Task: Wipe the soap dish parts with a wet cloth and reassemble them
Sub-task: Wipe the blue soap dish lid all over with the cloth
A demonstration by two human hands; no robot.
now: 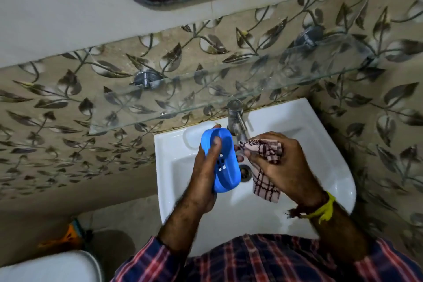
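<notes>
My left hand (pixel 203 174) grips a blue oval soap dish part (pixel 225 162) above the white sink (pixel 329 167); small drain slots show in its middle and my thumb lies across it. Just to its right, my right hand (pixel 281 167) is closed on a pink checked cloth (pixel 265 181), bunched at the fingers with its loose end hanging over the basin. The cloth's upper edge sits close to the blue part, near my left fingertips. No other dish part is visible.
A steel tap (pixel 237 117) stands at the back of the sink, its spout just behind the cloth. The drain (pixel 245 173) lies below my hands. A glass shelf (pixel 206 96) juts from the leaf-patterned wall above. A white toilet lid (pixel 50 268) is at bottom left.
</notes>
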